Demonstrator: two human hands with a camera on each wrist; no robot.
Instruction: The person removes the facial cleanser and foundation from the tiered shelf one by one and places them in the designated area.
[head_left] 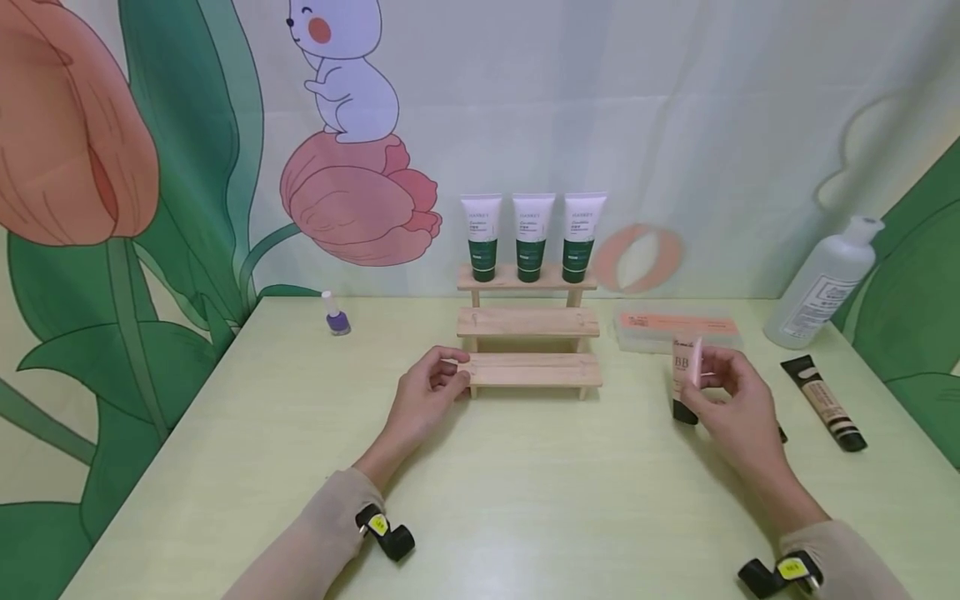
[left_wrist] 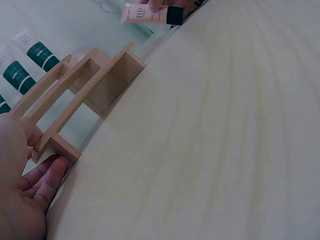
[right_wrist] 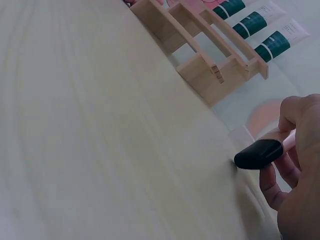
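The left hand (head_left: 423, 396) grips the wooden stand (head_left: 528, 322) at its lowest step's left edge. The right hand (head_left: 738, 408) pinches the BB tube (head_left: 682, 371), cap down, right of the stand — a stretch of counter (head_left: 633, 408) between.

Behind the right hand (head_left: 738, 404) only a dark tip (head_left: 783, 435) shows on the counter (head_left: 555, 500); what it belongs to cannot be told. The pink BB tube (head_left: 682, 375) covers a bit of the flat plastic case (head_left: 637, 333). From the right wrist, fingers hide most of the tube's body, and the right edge crops that hand. From the left wrist, the left edge cuts one of the three green-and-white tubes (head_left: 530, 237) and the left hand (head_left: 423, 396). Print on the white bottle (head_left: 821, 292) is too small to read. Overhead, the top edge trims the printed rabbit (head_left: 356, 100).
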